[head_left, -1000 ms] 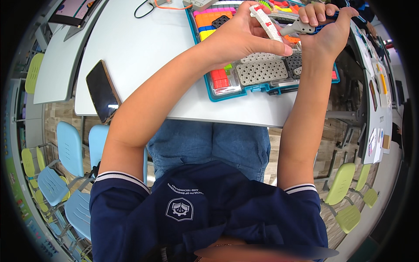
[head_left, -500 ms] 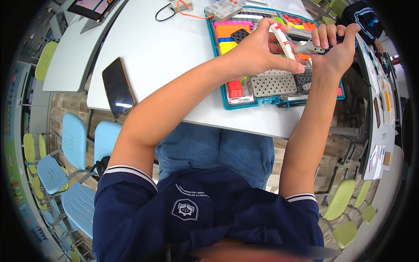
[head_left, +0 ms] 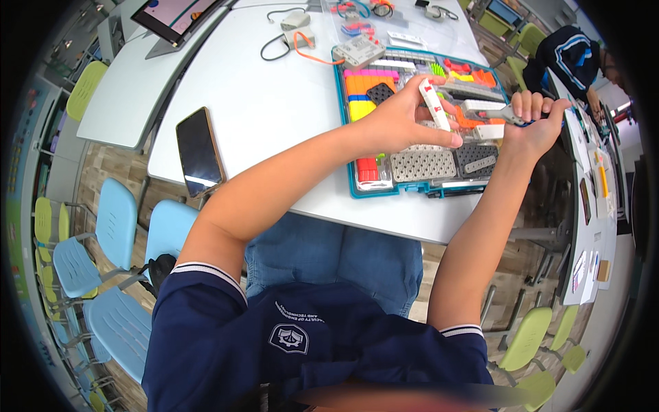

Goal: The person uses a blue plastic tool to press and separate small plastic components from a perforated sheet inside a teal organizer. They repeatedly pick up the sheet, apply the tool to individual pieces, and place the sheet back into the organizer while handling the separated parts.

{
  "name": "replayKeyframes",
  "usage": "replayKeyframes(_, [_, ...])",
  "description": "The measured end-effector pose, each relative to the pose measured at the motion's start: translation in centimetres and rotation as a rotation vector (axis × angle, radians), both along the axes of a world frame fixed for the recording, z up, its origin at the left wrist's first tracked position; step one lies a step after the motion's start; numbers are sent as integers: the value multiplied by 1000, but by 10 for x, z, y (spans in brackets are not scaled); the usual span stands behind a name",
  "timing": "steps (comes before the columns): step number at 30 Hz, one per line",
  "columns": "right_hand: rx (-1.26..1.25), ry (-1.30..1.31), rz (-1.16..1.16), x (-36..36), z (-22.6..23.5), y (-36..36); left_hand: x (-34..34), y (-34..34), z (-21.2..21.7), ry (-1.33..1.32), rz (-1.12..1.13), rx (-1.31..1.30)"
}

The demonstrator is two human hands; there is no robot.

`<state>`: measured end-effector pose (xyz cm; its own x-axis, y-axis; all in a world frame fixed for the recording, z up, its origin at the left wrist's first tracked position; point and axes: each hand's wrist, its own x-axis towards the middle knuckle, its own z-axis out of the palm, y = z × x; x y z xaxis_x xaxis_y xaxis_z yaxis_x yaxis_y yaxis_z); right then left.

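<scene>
My left hand is closed on a white building beam with red pegs in it, pinched between thumb and fingers. A pair of grey pliers with partly visible blue handles sits in my right hand, fingers wrapped round it. The jaws point left toward the beam, with a gap between them. Under both hands lies a teal-edged parts case of bright bricks, pegs and beams. Its near part holds a light grey perforated plate and a dark grey one.
Left on the white table lies a phone. Behind the case are a grey box with an orange cable and small grey modules. A laptop stands far left; another person is far right.
The pliers' jaws have moved right, away from the beam they were beside. The beam stays in my left hand. The whole view has shifted, showing more of the table's far side.
</scene>
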<state>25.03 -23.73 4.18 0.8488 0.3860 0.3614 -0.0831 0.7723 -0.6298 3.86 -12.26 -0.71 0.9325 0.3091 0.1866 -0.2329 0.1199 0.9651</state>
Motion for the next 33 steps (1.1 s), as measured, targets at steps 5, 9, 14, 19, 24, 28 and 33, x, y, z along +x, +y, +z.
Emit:
replayKeyframes(5, [-2, 24, 76, -26, 3, 14, 2, 2, 0, 2, -65, -46])
replayKeyframes(9, [-24, 7, 116, -34, -2, 23, 1, 4, 1, -9, -67, -48])
replayKeyframes(14, [-28, -10, 126, -35, -5, 26, 4, 10, -1, 9, -49, -7])
replayKeyframes(19, [-19, 21, 136, -32, -7, 28, 7, 13, -6, 29, -92, -20])
replayKeyframes(24, [-16, -30, 140, -30, -8, 27, 8, 12, -8, 6, -99, -25])
replayKeyframes(28, [-21, -42, 136, -32, -7, 27, 7, 11, -8, 2, -105, -1])
replayKeyframes(33, [-30, -47, 126, -35, -5, 27, 7, 12, -8, 13, -120, 0])
